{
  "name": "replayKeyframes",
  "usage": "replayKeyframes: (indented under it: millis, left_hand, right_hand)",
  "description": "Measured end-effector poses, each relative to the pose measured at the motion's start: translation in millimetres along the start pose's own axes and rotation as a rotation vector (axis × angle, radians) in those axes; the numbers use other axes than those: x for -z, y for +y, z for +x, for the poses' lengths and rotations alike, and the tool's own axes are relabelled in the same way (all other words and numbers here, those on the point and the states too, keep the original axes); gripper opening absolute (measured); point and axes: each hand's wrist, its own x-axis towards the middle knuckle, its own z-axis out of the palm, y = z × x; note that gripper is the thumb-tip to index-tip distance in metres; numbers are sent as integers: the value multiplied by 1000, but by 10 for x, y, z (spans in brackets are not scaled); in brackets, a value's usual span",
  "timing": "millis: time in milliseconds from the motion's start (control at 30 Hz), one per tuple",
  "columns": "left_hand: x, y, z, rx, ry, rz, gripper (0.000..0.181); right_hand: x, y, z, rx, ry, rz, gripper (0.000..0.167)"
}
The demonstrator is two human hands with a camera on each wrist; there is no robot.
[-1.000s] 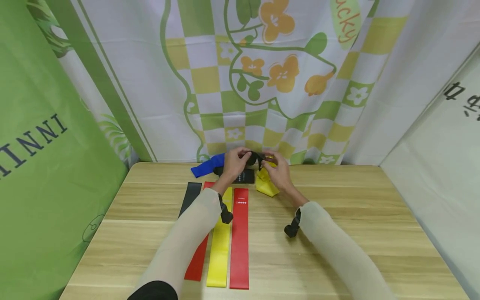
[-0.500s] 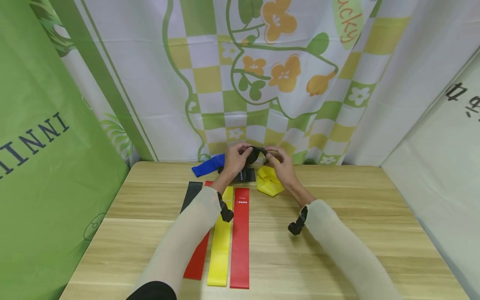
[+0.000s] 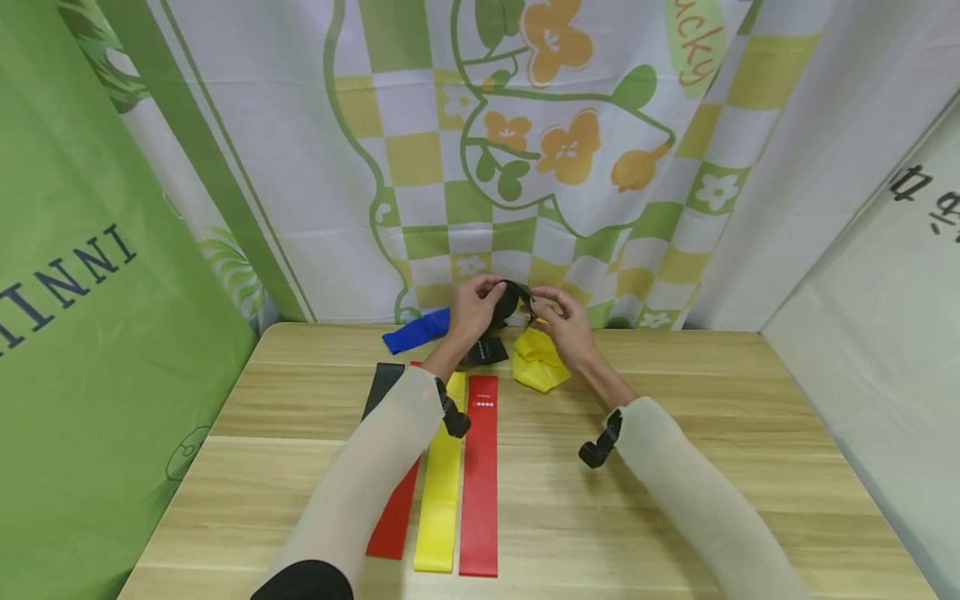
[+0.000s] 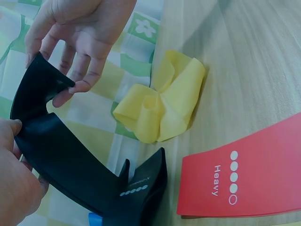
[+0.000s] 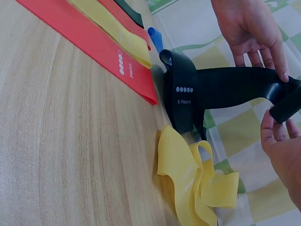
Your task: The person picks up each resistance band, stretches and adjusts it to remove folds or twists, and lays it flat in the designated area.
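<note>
A black resistance band (image 4: 66, 155), marked X-Heavy in the right wrist view, hangs between both hands at the table's back edge. My left hand (image 3: 472, 315) pinches it partway along with thumb and fingers. The folded-over upper end is pinched by my right hand (image 3: 570, 329), at the band's edge. Its lower, printed part droops in a loop near the tabletop; whether it touches the wood I cannot tell. Just below the right hand lies a crumpled yellow resistance band (image 3: 542, 362). A blue band (image 3: 415, 332) sits left of the left hand, partly hidden by it.
Flat bands lie side by side toward the front: a red one (image 3: 480, 475) marked Heavy, a yellow one (image 3: 437, 500), another red one (image 3: 393, 517) and a dark one (image 3: 384, 387), some covered by the left arm. A patterned curtain (image 3: 427, 158) hangs behind the table.
Both hands have risen slightly, lifting the black band; its lower printed part has tilted and drawn up. The right hand has moved away from the crumpled yellow band, which shows more fully.
</note>
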Motion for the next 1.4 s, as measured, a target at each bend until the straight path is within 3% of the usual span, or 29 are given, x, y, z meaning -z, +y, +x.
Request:
replayKeyframes:
  millis: [433, 600, 833, 1200, 1400]
  left_hand:
    - [28, 106, 43, -26, -4, -33, 20]
    - [-10, 162, 48, -42, -24, -48, 21]
    - [-8, 193, 38, -51, -2, -47, 19]
    - [59, 291, 25, -32, 21, -110, 21]
    - [99, 329, 7, -34, 19, -136, 23]
  right_hand:
    - [-46, -209, 10, 14, 9, 100, 28]
    - [-19, -320, -33, 21, 36, 47, 28]
    - [-13, -393, -8, 139, 52, -123, 34]
    - [-91, -602, -31, 190, 16, 17, 28]
    - [-94, -698, 0, 226, -13, -38, 29]
